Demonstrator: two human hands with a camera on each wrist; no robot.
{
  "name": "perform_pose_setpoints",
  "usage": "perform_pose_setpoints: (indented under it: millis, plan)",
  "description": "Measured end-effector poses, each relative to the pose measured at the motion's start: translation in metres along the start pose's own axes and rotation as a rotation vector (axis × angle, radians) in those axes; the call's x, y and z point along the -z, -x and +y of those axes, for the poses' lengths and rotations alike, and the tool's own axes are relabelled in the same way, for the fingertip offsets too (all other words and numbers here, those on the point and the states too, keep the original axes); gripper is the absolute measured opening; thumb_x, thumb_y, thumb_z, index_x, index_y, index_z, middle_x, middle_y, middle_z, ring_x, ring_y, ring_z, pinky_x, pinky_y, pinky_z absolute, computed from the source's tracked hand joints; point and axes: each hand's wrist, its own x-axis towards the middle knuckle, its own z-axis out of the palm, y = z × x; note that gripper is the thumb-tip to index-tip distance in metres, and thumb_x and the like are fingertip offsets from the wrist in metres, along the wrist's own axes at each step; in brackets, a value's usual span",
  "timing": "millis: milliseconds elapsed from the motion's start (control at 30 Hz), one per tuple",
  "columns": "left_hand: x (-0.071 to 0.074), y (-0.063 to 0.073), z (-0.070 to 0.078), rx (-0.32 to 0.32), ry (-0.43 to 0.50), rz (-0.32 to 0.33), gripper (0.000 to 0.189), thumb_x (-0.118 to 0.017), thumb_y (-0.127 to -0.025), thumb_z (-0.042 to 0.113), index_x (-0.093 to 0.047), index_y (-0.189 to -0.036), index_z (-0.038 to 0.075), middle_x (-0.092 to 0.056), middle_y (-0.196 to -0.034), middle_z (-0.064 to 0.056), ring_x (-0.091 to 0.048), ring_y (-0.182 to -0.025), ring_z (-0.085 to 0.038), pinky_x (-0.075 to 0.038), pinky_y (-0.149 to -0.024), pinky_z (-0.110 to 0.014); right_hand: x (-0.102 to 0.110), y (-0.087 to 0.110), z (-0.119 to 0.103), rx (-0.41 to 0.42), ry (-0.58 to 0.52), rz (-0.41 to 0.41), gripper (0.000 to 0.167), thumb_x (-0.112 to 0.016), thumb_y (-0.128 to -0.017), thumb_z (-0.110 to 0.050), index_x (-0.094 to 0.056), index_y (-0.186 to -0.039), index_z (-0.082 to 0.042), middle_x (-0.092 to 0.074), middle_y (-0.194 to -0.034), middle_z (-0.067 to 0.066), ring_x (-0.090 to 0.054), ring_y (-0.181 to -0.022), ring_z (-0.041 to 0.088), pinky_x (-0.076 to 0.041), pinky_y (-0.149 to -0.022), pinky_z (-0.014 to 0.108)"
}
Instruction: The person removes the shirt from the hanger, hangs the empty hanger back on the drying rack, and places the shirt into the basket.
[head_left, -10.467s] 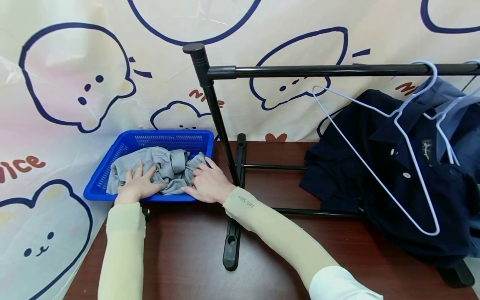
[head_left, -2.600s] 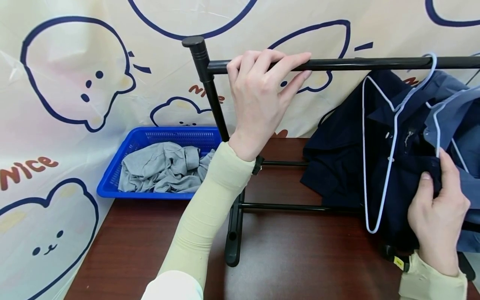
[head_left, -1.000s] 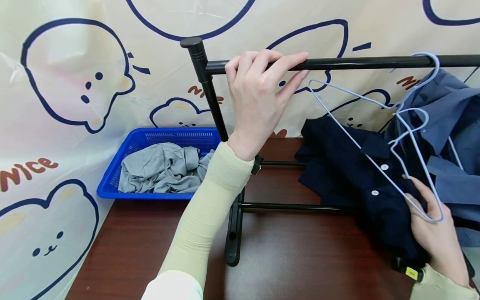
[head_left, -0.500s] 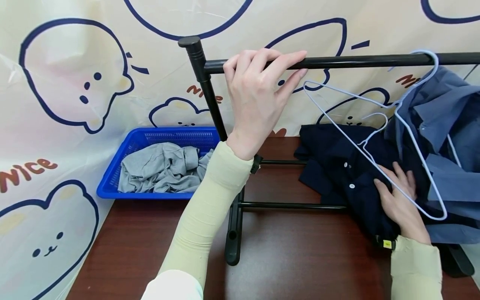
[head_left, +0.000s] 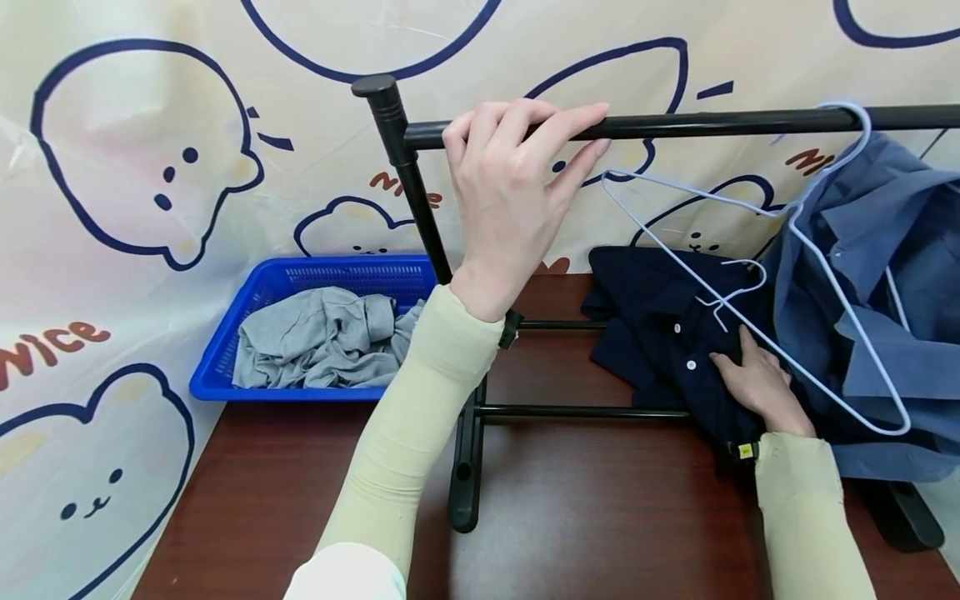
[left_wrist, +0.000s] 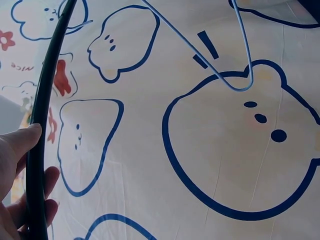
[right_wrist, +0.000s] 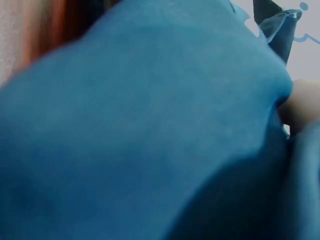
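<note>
At the left end of the black rail (head_left: 712, 123), my left hand (head_left: 510, 196) grips the bar. The left wrist view shows its thumb (left_wrist: 20, 140) and fingers on either side of the rail. A crumpled navy shirt (head_left: 660, 333) with white buttons lies low on the right. The hook of a pale hanger (head_left: 750, 279) sticks up from it. My right hand (head_left: 761, 383) rests on this shirt, index finger straight and thumb apart; its other fingers are partly hidden. A bare-looking hanger (head_left: 693, 254) hangs from the rail in front. Blue cloth (right_wrist: 150, 110) fills most of the right wrist view.
A blue-grey shirt (head_left: 892, 333) hangs on the far right of the rail, close beside my right hand. At the left, a blue basket (head_left: 217, 358) holds a crumpled grey garment (head_left: 322, 333). The rack's black foot (head_left: 465, 479) stands on the brown table (head_left: 600, 492).
Both hands left the basket for the rack. The navy shirt came down from beside the rail with its hanger. My right hand has since slid left and slightly up on it. My left hand stays on the rail.
</note>
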Motion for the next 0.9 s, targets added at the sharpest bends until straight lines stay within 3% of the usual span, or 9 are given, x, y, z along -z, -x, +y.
perform_pose_setpoints:
  millis: [200,400,500,567,600,667,767,800,900]
  plan:
    - [-0.001,0.001,-0.001,-0.016,0.006,0.038,0.029,-0.064,-0.099,0.046,-0.081,-0.115,0.027,-0.072,-0.103,0.006,-0.055,-0.101,-0.018,-0.029,-0.100,-0.036,-0.007,-0.003,-0.010,0.026,-0.018,0.074,0.065,-0.045,-0.104,-0.024,-0.025,-0.151,0.016,-0.027,-0.148,0.046,-0.025,-0.135,0.063,-0.016,-0.108,0.071]
    - [-0.001,0.000,0.000,-0.004,0.015,0.007,0.032,-0.061,-0.101,0.048,-0.080,-0.117,0.028,-0.071,-0.105,0.006,-0.054,-0.103,-0.019,-0.029,-0.101,-0.036,-0.018,-0.002,-0.026,0.012,-0.125,0.043,0.060,-0.044,-0.103,-0.020,-0.033,-0.152,0.012,-0.028,-0.153,0.040,-0.025,-0.139,0.058,-0.022,-0.110,0.067]
    - [-0.001,0.000,0.000,0.002,0.012,0.003,0.032,-0.060,-0.101,0.048,-0.080,-0.117,0.028,-0.071,-0.106,0.006,-0.054,-0.103,-0.019,-0.029,-0.101,-0.037,-0.028,0.000,-0.038,0.091,-0.141,0.058,0.052,-0.048,-0.099,-0.015,-0.047,-0.144,0.011,-0.040,-0.147,0.035,-0.027,-0.139,0.055,-0.020,-0.110,0.067]
    - [-0.001,0.001,0.000,0.002,0.011,0.005,0.032,-0.060,-0.101,0.048,-0.080,-0.117,0.028,-0.071,-0.106,0.006,-0.054,-0.103,-0.019,-0.029,-0.101,-0.037,-0.037,0.001,-0.046,0.176,-0.152,0.067,0.044,-0.053,-0.094,-0.009,-0.058,-0.134,0.011,-0.046,-0.138,0.033,-0.026,-0.139,0.053,-0.019,-0.110,0.067]
    - [-0.001,0.001,0.000,0.001,0.011,0.005,0.032,-0.060,-0.101,0.048,-0.080,-0.117,0.028,-0.071,-0.106,0.006,-0.054,-0.103,-0.019,-0.029,-0.101,-0.037,-0.041,0.003,-0.050,0.227,-0.159,0.060,0.039,-0.054,-0.092,-0.006,-0.063,-0.126,0.010,-0.051,-0.129,0.031,-0.032,-0.134,0.051,-0.023,-0.107,0.064]
    - [-0.001,0.000,-0.001,0.002,0.006,-0.001,0.032,-0.059,-0.102,0.048,-0.079,-0.117,0.028,-0.071,-0.106,0.005,-0.054,-0.103,-0.019,-0.029,-0.100,-0.037,-0.048,0.005,-0.058,0.291,-0.178,-0.003,0.036,-0.055,-0.090,-0.003,-0.066,-0.123,0.007,-0.051,-0.129,0.029,-0.034,-0.133,0.048,-0.025,-0.106,0.061]
    - [-0.001,0.000,-0.001,0.005,0.005,-0.003,0.032,-0.059,-0.102,0.048,-0.079,-0.117,0.028,-0.072,-0.107,0.005,-0.054,-0.103,-0.019,-0.029,-0.101,-0.037,-0.056,0.005,-0.068,0.338,-0.227,-0.133,0.029,-0.050,-0.093,-0.002,-0.069,-0.115,0.000,-0.057,-0.123,0.024,-0.050,-0.116,0.039,-0.037,-0.096,0.049]
    - [0.000,0.000,-0.001,0.005,0.004,-0.006,0.032,-0.059,-0.102,0.048,-0.079,-0.118,0.028,-0.071,-0.107,0.005,-0.054,-0.103,-0.019,-0.029,-0.101,-0.037,-0.060,0.005,-0.071,0.345,-0.245,-0.158,0.026,-0.049,-0.094,-0.002,-0.068,-0.112,-0.002,-0.059,-0.116,0.021,-0.053,-0.107,0.035,-0.039,-0.090,0.045]
    - [-0.001,0.001,-0.001,0.004,0.007,-0.008,0.032,-0.060,-0.101,0.048,-0.079,-0.118,0.028,-0.071,-0.107,0.005,-0.054,-0.102,-0.019,-0.029,-0.101,-0.036,-0.069,0.002,-0.077,0.346,-0.283,-0.181,0.023,-0.050,-0.096,-0.005,-0.062,-0.115,-0.005,-0.059,-0.112,0.016,-0.054,-0.099,0.031,-0.040,-0.086,0.042]
